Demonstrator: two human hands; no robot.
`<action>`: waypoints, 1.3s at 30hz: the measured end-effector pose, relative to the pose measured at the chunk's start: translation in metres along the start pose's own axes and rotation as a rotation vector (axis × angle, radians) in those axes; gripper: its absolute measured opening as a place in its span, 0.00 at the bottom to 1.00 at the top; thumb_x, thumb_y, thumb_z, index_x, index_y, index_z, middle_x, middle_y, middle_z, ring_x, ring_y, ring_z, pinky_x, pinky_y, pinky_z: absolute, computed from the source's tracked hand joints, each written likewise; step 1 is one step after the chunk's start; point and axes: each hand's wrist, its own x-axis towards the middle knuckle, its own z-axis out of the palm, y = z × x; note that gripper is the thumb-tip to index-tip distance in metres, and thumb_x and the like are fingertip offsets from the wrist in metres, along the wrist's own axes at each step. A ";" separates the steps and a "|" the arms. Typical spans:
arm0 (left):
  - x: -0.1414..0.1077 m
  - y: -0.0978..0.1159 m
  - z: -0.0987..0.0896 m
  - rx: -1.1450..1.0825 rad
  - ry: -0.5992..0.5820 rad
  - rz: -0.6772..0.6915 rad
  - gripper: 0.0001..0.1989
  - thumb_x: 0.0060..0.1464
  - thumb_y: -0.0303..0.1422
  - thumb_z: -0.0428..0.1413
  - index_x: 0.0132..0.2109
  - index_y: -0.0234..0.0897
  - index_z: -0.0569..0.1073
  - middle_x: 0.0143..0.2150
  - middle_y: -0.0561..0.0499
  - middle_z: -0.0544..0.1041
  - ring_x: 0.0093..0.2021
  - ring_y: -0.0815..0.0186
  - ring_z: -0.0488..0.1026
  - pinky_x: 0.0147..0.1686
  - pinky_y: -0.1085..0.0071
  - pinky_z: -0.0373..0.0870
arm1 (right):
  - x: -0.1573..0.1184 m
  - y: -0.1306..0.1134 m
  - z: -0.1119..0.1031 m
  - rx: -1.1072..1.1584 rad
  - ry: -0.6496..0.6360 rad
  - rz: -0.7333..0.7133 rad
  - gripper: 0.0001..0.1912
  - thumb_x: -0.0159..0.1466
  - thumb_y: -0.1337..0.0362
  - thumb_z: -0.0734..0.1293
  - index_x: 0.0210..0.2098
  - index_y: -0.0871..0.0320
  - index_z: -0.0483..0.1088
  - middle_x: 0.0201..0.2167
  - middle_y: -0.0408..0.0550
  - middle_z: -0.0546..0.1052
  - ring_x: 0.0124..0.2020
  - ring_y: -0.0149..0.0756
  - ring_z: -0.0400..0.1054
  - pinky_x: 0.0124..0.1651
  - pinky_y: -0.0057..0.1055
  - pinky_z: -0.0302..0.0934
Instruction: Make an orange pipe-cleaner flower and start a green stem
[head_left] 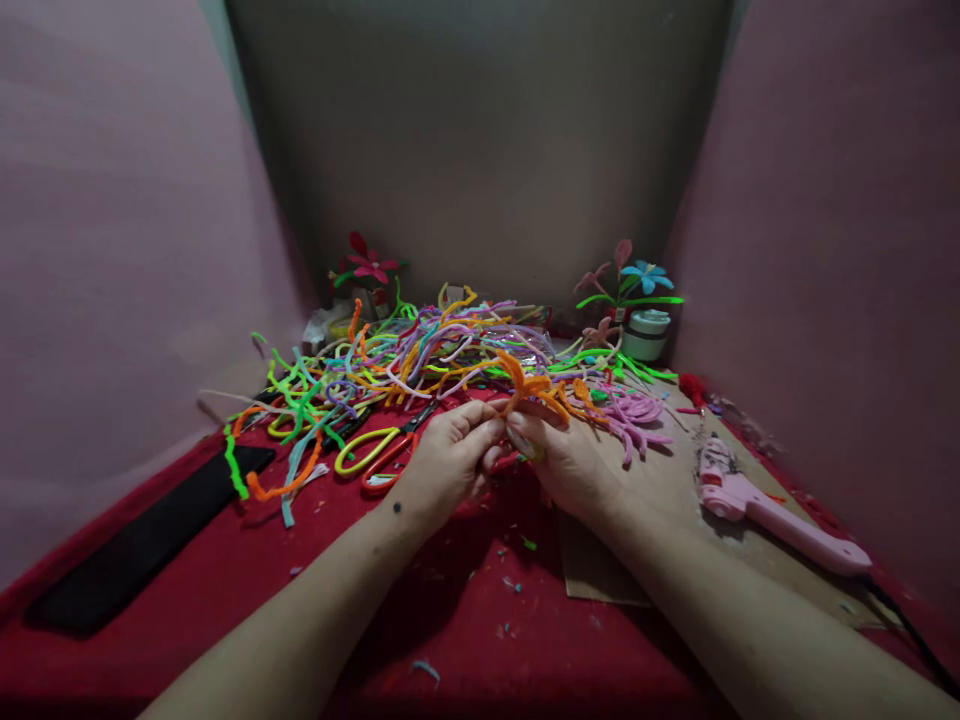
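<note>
An orange pipe-cleaner flower (527,385) with curved petals is held up near the middle of the view, above the red cloth. My left hand (466,445) pinches its base from the left. From the right, my right hand (559,455) grips the same base, thumb and fingers pressed together. The two hands almost touch, and the fingers hide the lower part of the flower. Just behind my right hand lie more orange looped pieces (585,400) and a bunch of pink pipe cleaners (634,408).
Beyond the hands spreads a tangled heap of coloured pipe cleaners (420,350). Scissors (382,455) lie left of my left hand, and a long black object (150,535) farther left. A pink glue gun (780,520) rests on cardboard (600,575) at right. Potted flowers (646,335) stand behind.
</note>
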 end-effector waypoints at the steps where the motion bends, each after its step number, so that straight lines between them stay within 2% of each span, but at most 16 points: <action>1: 0.000 0.001 0.000 -0.061 -0.030 -0.021 0.07 0.53 0.36 0.52 0.34 0.36 0.67 0.15 0.62 0.60 0.11 0.78 0.51 0.11 0.81 0.52 | 0.000 -0.001 0.001 0.026 0.006 0.005 0.07 0.53 0.65 0.68 0.33 0.56 0.75 0.28 0.43 0.73 0.28 0.30 0.63 0.33 0.28 0.58; 6: 0.001 0.000 -0.008 -0.301 -0.219 -0.079 0.06 0.54 0.34 0.52 0.33 0.35 0.66 0.17 0.62 0.59 0.10 0.81 0.47 0.10 0.81 0.58 | 0.001 -0.003 0.002 0.105 0.018 0.073 0.04 0.52 0.66 0.70 0.29 0.55 0.73 0.23 0.40 0.72 0.24 0.28 0.62 0.29 0.26 0.57; 8: 0.003 -0.002 -0.011 -0.381 -0.282 -0.109 0.05 0.54 0.33 0.52 0.37 0.36 0.67 0.17 0.63 0.58 0.09 0.82 0.44 0.09 0.82 0.57 | 0.001 -0.002 0.000 0.141 -0.003 0.092 0.04 0.52 0.66 0.70 0.29 0.55 0.73 0.23 0.39 0.72 0.24 0.27 0.62 0.30 0.25 0.58; 10: 0.004 -0.003 -0.013 -0.439 -0.319 -0.129 0.08 0.55 0.32 0.52 0.43 0.38 0.67 0.17 0.64 0.57 0.09 0.82 0.42 0.09 0.82 0.56 | 0.001 -0.002 -0.001 0.166 -0.041 0.113 0.05 0.53 0.66 0.70 0.31 0.54 0.74 0.23 0.39 0.72 0.24 0.27 0.62 0.31 0.25 0.58; 13: 0.004 -0.003 -0.011 -0.430 -0.338 -0.134 0.11 0.55 0.33 0.51 0.46 0.38 0.67 0.18 0.63 0.58 0.09 0.81 0.41 0.09 0.82 0.54 | 0.001 -0.002 -0.002 0.171 -0.044 0.115 0.05 0.52 0.66 0.70 0.30 0.55 0.74 0.22 0.40 0.72 0.23 0.27 0.62 0.29 0.25 0.58; 15: 0.003 -0.001 -0.007 -0.314 -0.289 -0.105 0.11 0.55 0.35 0.51 0.44 0.38 0.68 0.18 0.62 0.59 0.10 0.81 0.44 0.10 0.81 0.54 | 0.001 -0.002 -0.002 0.158 -0.021 0.101 0.04 0.51 0.66 0.70 0.29 0.56 0.74 0.21 0.40 0.71 0.23 0.28 0.61 0.28 0.26 0.58; 17: 0.001 -0.001 -0.003 -0.082 -0.154 -0.016 0.09 0.55 0.37 0.51 0.37 0.36 0.70 0.18 0.60 0.62 0.11 0.78 0.51 0.12 0.80 0.54 | 0.001 -0.002 -0.001 0.140 0.007 0.087 0.04 0.51 0.65 0.70 0.28 0.56 0.74 0.21 0.40 0.71 0.22 0.28 0.61 0.28 0.27 0.58; 19: -0.001 -0.004 -0.001 0.223 0.023 0.143 0.09 0.53 0.37 0.52 0.30 0.36 0.69 0.19 0.57 0.65 0.15 0.76 0.58 0.16 0.79 0.54 | 0.001 -0.001 -0.001 0.119 0.043 0.066 0.05 0.50 0.66 0.70 0.29 0.57 0.74 0.23 0.41 0.72 0.23 0.28 0.61 0.28 0.27 0.57; 21: -0.001 -0.008 -0.001 0.485 0.160 0.324 0.06 0.51 0.34 0.54 0.29 0.37 0.69 0.20 0.56 0.66 0.19 0.74 0.60 0.21 0.78 0.55 | 0.001 0.000 -0.001 0.085 0.062 0.043 0.06 0.51 0.66 0.70 0.30 0.56 0.74 0.26 0.42 0.73 0.25 0.29 0.62 0.28 0.26 0.57; 23: -0.001 -0.012 -0.003 0.613 0.211 0.427 0.05 0.51 0.32 0.54 0.29 0.38 0.70 0.21 0.56 0.65 0.21 0.73 0.59 0.23 0.78 0.55 | 0.001 0.000 -0.001 0.047 0.058 0.027 0.06 0.51 0.66 0.70 0.31 0.56 0.74 0.27 0.43 0.74 0.27 0.30 0.63 0.28 0.26 0.57; 24: 0.000 -0.013 -0.004 0.614 0.206 0.428 0.06 0.52 0.33 0.53 0.29 0.38 0.70 0.20 0.56 0.65 0.21 0.73 0.59 0.23 0.78 0.55 | 0.000 0.001 -0.001 0.036 0.049 0.024 0.07 0.51 0.65 0.70 0.32 0.55 0.74 0.28 0.43 0.74 0.27 0.30 0.63 0.29 0.27 0.57; 28: 0.002 -0.009 -0.004 0.396 0.128 0.251 0.11 0.54 0.37 0.50 0.28 0.37 0.69 0.17 0.58 0.63 0.15 0.75 0.57 0.16 0.78 0.53 | -0.001 0.000 0.001 0.053 0.021 0.046 0.08 0.52 0.62 0.70 0.33 0.55 0.74 0.27 0.42 0.73 0.26 0.30 0.62 0.28 0.27 0.57; 33: 0.002 0.000 -0.003 0.096 0.037 0.038 0.11 0.52 0.37 0.52 0.27 0.34 0.67 0.14 0.60 0.62 0.10 0.78 0.54 0.11 0.81 0.49 | -0.001 -0.002 0.004 0.075 0.020 0.073 0.04 0.53 0.64 0.69 0.29 0.57 0.73 0.22 0.40 0.70 0.22 0.28 0.60 0.27 0.27 0.56; 39: 0.003 -0.003 -0.007 -0.233 -0.149 -0.068 0.09 0.53 0.35 0.53 0.30 0.33 0.67 0.15 0.61 0.62 0.09 0.81 0.49 0.11 0.82 0.52 | 0.000 -0.003 0.004 0.091 0.002 0.076 0.05 0.53 0.66 0.67 0.31 0.58 0.74 0.20 0.39 0.68 0.22 0.27 0.59 0.28 0.26 0.56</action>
